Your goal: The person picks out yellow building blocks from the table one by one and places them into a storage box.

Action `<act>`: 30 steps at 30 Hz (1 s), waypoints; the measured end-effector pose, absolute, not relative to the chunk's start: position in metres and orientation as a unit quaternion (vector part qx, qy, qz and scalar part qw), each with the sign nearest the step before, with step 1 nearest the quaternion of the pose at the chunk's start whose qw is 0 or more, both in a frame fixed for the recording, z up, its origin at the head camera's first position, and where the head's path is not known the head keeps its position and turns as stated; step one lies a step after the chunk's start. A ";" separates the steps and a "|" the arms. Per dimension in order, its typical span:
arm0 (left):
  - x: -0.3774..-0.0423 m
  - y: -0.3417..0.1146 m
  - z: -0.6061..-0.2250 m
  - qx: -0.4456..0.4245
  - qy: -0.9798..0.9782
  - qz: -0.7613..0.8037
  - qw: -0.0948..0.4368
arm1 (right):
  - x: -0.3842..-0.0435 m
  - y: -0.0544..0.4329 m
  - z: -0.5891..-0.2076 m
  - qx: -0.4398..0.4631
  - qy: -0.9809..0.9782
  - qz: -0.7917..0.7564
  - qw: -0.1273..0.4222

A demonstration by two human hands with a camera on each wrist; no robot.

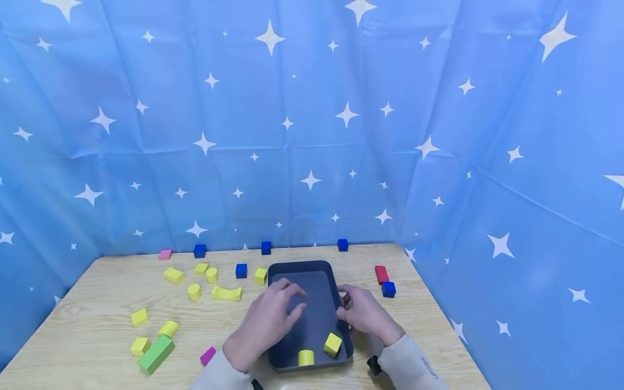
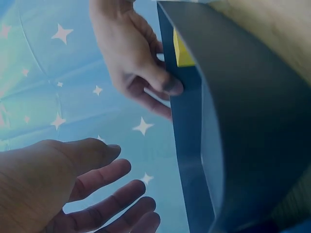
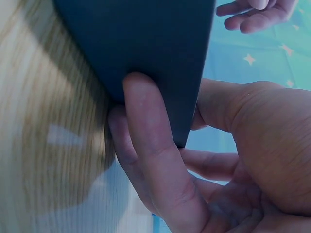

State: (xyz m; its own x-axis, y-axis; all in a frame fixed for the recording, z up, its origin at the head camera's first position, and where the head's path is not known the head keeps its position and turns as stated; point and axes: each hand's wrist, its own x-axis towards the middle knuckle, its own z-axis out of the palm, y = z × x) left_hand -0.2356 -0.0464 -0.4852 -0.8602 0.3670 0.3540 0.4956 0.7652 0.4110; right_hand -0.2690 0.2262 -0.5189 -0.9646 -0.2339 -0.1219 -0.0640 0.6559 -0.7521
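A dark grey rectangular tray (image 1: 319, 303) sits near the front of the table, with a yellow cube (image 1: 333, 344) and a yellow cylinder (image 1: 306, 358) at its near end. My right hand (image 1: 363, 310) grips the tray's right wall, thumb inside the rim and fingers against the outer side, as the right wrist view shows. Over the tray's left side hovers my left hand (image 1: 273, 314), its fingers apart and relaxed, holding nothing. In the left wrist view that left hand (image 2: 92, 187) is apart from the tray wall (image 2: 243, 107).
Left of the tray lie several yellow blocks (image 1: 226, 293), a green block (image 1: 156, 354) and a purple block (image 1: 207, 355). Blue cubes (image 1: 241, 271) and a pink block (image 1: 165, 254) are farther back. A red block (image 1: 382, 274) touches a blue cube at right. A starry curtain (image 1: 312, 135) hangs behind.
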 end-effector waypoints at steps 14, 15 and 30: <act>-0.257 -0.082 -0.478 -0.158 -0.944 -0.246 0.150 | -0.269 0.224 -0.519 -0.071 0.910 -0.396 0.100; -0.259 -0.084 -0.478 -0.155 -0.946 -0.244 0.146 | -0.269 0.224 -0.519 -0.070 0.910 -0.396 0.100; -0.285 -0.102 -0.475 -0.124 -0.962 -0.213 0.121 | -0.268 0.224 -0.517 -0.063 0.912 -0.392 0.101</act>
